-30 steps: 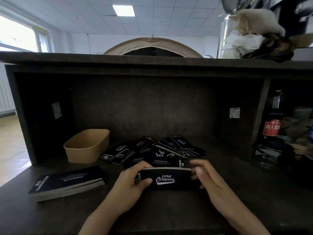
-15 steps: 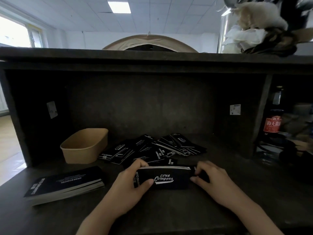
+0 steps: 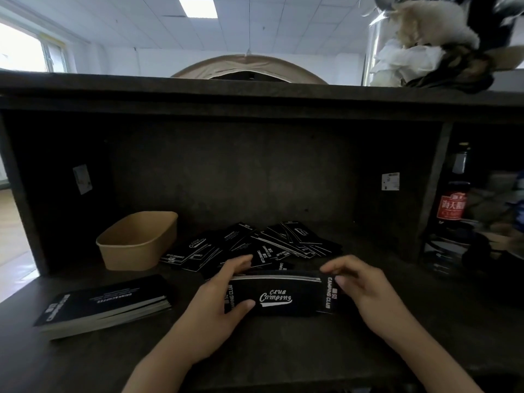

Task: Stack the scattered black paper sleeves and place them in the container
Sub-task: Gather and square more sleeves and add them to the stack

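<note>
A small stack of black paper sleeves (image 3: 279, 296) with white "Club Camping" print stands on its long edge on the dark counter. My left hand (image 3: 218, 310) grips its left end, thumb on the front face and fingers behind. My right hand (image 3: 360, 290) holds the right end with curled fingers over the top corner. Behind the stack, several loose black sleeves (image 3: 255, 245) lie scattered and overlapping. A tan paper container (image 3: 136, 242) sits at the back left, with nothing visible inside it. A flat, thick pile of stacked sleeves (image 3: 105, 304) lies at the front left.
The work area is a dark recessed shelf with a back wall (image 3: 241, 171) and an overhanging top ledge (image 3: 255, 95). A partition (image 3: 433, 188) on the right separates a bay holding a dark sauce bottle (image 3: 453, 199) and clutter. Cloths (image 3: 425, 46) sit on the ledge.
My right hand has shifted up along the stack's right end, fingers now over the top corner. My left hand keeps its grip. The view moved slightly closer.
</note>
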{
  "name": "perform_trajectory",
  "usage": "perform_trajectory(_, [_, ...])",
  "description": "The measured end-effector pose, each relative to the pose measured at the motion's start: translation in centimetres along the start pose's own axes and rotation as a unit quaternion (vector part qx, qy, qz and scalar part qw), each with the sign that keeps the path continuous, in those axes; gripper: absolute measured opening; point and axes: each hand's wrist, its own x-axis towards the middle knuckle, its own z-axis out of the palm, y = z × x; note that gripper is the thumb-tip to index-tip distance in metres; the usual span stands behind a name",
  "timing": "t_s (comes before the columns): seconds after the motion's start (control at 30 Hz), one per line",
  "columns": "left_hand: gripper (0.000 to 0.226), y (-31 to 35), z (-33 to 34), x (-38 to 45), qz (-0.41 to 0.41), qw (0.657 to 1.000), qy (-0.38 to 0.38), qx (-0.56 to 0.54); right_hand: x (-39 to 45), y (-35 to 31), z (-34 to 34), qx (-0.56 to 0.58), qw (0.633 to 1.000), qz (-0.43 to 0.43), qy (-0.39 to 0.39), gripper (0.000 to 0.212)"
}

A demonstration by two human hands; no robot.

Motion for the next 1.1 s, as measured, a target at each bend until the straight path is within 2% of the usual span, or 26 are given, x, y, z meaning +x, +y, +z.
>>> perform_trajectory(0.1, [0.074,0.2,0.6,0.2,0.015,1.000,-0.015,0.014,-0.8,-2.0,1.2,0.057,0.989,-0.012,-0.134,0.025])
perform_trajectory(0.17, [0.065,0.4,0.8,0.2,0.028,0.999,-0.014,0.035,-1.1,-2.5,1.9,0.006,0.980,-0.031,-0.196,0.024])
perform_trajectory(0.23, [0.046,0.5,0.7,0.3,0.027,0.999,-0.012,0.037,-1.1,-2.5,2.2,-0.049,0.981,-0.051,-0.182,0.012])
perform_trajectory(0.33, [0.025,0.9,0.4,0.2,0.014,1.000,-0.013,0.015,-0.9,-2.2,2.2,-0.074,0.987,-0.050,-0.136,0.012])
perform_trajectory(0.47, [0.023,1.4,0.3,0.1,-0.001,0.999,0.023,-0.030,-0.7,-1.6,2.5,-0.072,0.993,-0.038,-0.083,0.022])
perform_trajectory(0.53, [0.023,1.5,-0.1,-0.4,-0.014,0.997,0.064,-0.049,-0.7,-1.7,2.9,-0.018,0.999,-0.018,-0.047,0.030])
perform_trajectory(0.63, [0.021,1.7,-1.4,-1.6,-0.044,0.986,0.132,-0.087,-0.2,-3.0,4.4,0.058,0.998,-0.026,-0.022,0.028])
perform_trajectory(0.73, [0.022,1.5,-4.5,-3.3,-0.054,0.979,0.184,-0.075,1.0,-5.6,6.9,0.079,0.994,-0.062,-0.048,0.026])
perform_trajectory(0.87, [0.019,1.0,-11.5,-4.9,0.005,0.973,0.230,0.018,4.0,-9.9,11.2,0.049,0.983,-0.142,-0.101,0.021])
perform_trajectory(0.93, [0.019,0.5,-14.8,-5.7,0.024,0.967,0.243,0.072,5.4,-11.7,13.4,0.054,0.972,-0.170,-0.151,0.023])
perform_trajectory(1.1, [0.036,-3.3,-18.4,-7.7,0.013,0.948,0.258,0.184,8.3,-12.7,17.3,0.078,0.947,-0.147,-0.275,0.014])
